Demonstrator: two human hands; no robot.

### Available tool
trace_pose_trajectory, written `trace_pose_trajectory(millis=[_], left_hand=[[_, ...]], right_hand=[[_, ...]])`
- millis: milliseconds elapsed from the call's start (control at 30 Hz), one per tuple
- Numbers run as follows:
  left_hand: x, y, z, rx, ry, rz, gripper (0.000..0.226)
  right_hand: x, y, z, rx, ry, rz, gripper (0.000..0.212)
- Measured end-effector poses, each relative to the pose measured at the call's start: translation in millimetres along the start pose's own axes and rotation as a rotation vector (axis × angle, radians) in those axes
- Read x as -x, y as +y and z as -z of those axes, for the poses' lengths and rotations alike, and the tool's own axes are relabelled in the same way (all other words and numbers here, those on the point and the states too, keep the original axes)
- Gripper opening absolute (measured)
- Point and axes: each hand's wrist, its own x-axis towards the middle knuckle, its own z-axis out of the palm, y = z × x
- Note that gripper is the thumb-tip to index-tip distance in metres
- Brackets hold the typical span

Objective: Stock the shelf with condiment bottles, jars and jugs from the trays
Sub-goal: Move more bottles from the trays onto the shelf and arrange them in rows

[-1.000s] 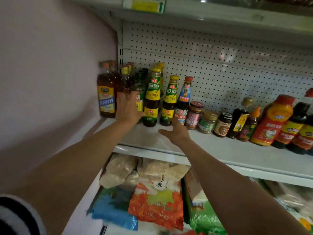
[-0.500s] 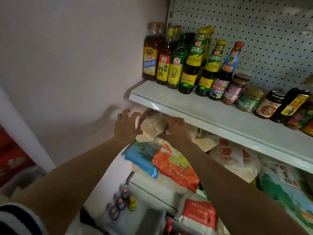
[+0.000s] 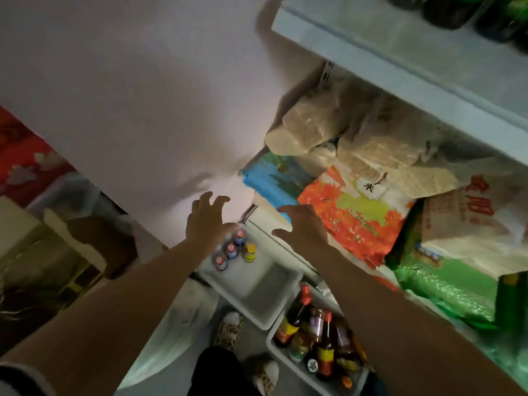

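Two white trays stand on the floor below me. The upper tray [image 3: 258, 298] holds several small bottles [image 3: 231, 250] with red and yellow caps in its far corner. The lower tray [image 3: 281, 357] is packed with several condiment bottles and jars [image 3: 320, 338]. My left hand [image 3: 204, 221] hovers above the small bottles, fingers spread and curled, holding nothing. My right hand [image 3: 300, 224] hangs beside it, fingers relaxed and empty, over the tray's far edge. The condiment shelf [image 3: 400, 55] is at the top right, with only dark bottle bases showing.
Rice and grain bags [image 3: 354, 212] fill the lower shelf on the right, next to my right hand. A pale wall [image 3: 128, 95] stands on the left. My leopard-print slippers [image 3: 230, 328] stand by the trays. A cardboard box [image 3: 17, 224] and red fabric [image 3: 25, 158] are at far left.
The view has swung down from the shelf to the floor trays. Both hands have dropped from the shelf edge and the bags to above the upper tray.
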Motion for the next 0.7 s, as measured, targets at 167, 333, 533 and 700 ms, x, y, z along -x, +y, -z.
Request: trace_pose_trajectory(millis=[167,333,533,700], left_hand=[[-22,-64,-88,0.100,-0.088,0.083,0.065],[-45,-110,-183,0.270,-0.122,0.216,0.061],[-76,-164,-297,0.477,-0.138,0.446,0.060],[-100,-195,-370,0.537,-0.106,0.531,0.075]], right_hand=[[-32,45,-95,-0.071,-0.106,-0.123,0.053],[-73,85,-192,-0.189,-0.113,-0.228,0.045],[-130,128,-312,-0.295,-0.086,-0.297,0.044],[-171,160,-396,-0.292,-0.148,-0.317,0.052]])
